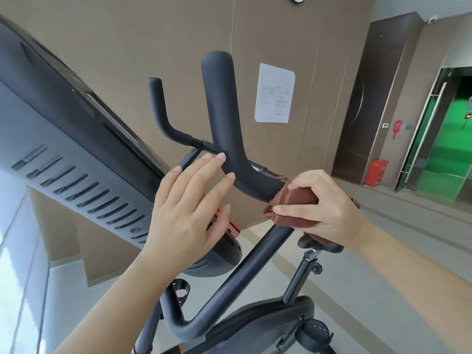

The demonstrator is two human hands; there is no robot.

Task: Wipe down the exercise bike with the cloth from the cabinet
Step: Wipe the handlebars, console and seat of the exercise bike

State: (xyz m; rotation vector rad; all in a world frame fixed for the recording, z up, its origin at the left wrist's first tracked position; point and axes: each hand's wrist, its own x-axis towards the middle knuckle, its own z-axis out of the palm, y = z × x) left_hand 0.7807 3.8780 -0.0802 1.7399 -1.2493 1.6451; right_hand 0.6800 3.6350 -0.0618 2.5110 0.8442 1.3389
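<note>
Exercise bike (242, 277) looms before us, its black handlebar (222, 111) rising beside our left hand (184, 208), spread with straight fingers just left of the grip, where our right hand (329, 208) clenches the brown cloth (298, 200) around the bar.

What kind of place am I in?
Probably a gym or fitness room in a shared building: an exercise bike, a notice posted on the wall, a red box by glass doors.
</note>
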